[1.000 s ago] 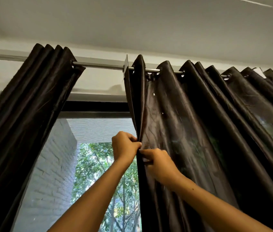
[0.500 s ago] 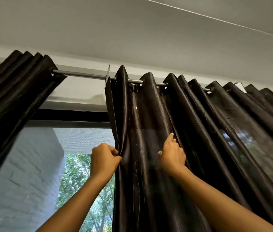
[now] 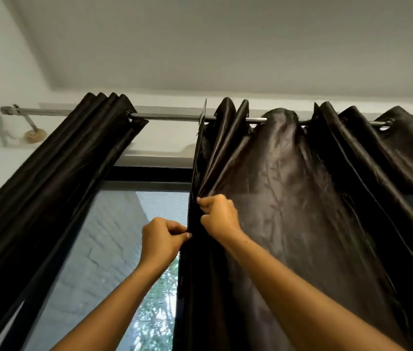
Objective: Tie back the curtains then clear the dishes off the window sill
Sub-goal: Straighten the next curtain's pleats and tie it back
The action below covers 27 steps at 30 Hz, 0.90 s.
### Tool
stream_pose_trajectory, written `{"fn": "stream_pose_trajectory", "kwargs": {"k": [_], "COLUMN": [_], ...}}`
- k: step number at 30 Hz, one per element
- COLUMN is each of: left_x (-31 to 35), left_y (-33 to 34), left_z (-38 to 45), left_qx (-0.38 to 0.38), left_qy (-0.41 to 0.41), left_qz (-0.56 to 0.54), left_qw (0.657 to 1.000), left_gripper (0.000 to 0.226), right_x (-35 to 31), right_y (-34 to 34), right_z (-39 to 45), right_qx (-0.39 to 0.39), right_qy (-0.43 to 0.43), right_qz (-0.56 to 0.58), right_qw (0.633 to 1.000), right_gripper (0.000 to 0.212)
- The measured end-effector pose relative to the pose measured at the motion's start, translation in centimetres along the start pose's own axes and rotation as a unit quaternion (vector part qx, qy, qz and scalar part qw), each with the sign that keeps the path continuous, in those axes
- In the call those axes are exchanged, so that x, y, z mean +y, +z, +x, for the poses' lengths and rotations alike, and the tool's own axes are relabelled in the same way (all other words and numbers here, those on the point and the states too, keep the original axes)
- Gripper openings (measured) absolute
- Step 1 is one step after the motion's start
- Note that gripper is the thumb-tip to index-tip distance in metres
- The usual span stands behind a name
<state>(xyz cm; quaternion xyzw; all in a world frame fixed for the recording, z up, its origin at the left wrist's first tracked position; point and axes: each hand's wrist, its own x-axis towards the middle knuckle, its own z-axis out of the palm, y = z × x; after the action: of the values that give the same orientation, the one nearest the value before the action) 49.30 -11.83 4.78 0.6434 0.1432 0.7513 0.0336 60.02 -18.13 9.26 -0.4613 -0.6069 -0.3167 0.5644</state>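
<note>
Two fists, left hand [image 3: 163,239] and right hand [image 3: 219,215], pinching the right curtain [image 3: 289,211] edge below the rod [image 3: 172,117]; hard tug, likely snagged eyelets or torn hem.

Right curtain [image 3: 301,211]: dark, glossy, creased fabric hanging in folds from the rod, its leading edge pinched between the fingertips of my left hand [image 3: 162,240] and, just above, my right hand [image 3: 219,215]. Left curtain [image 3: 56,198]: same fabric, bunched, well left of my fingers.
</note>
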Motion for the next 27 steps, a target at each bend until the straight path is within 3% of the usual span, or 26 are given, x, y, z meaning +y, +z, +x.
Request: {"fn": "stream_pose_trajectory", "kwargs": {"k": [6,13,18,20,22,24,27], "left_x": [-1.7,0.3,1.2,1.6,1.6,1.3,0.7], "left_y": [-3.6,0.0,2.9,3.6,4.2,4.8,5.3], "left_z": [1.0,0.5,0.6,0.5,0.4,0.3,0.2], "left_qx": [-0.026,-0.068,-0.019,0.003,0.012,0.018,0.015], "left_qy": [-0.022,0.018,0.055,0.057,0.078,0.106,0.141], "left_qz": [-0.041,-0.057,0.023,0.05,0.072,0.09,0.097], "left_qw": [0.999,0.996,0.998,0.997,0.994,0.99,0.985], "left_gripper": [0.013,0.016,0.016,0.008,0.015,0.023,0.027], "right_x": [-1.8,-0.3,1.1,2.2,3.7,5.5,8.1], "right_y": [2.5,1.0,-0.8,-2.2,-3.7,-4.9,-5.9], "right_z": [1.5,1.2,1.0,0.6,0.3,0.2,0.0], "right_qx": [-0.077,-0.073,0.006,0.054,0.096,0.099,0.087], "right_qy": [-0.024,0.027,0.074,0.076,0.084,0.139,0.232], "right_qz": [-0.056,0.019,0.088,0.017,-0.144,-0.276,-0.306], "right_qw": [0.995,0.997,0.993,0.996,0.981,0.946,0.919], "right_gripper": [0.015,0.022,0.031,0.027,0.018,0.046,0.088]}}
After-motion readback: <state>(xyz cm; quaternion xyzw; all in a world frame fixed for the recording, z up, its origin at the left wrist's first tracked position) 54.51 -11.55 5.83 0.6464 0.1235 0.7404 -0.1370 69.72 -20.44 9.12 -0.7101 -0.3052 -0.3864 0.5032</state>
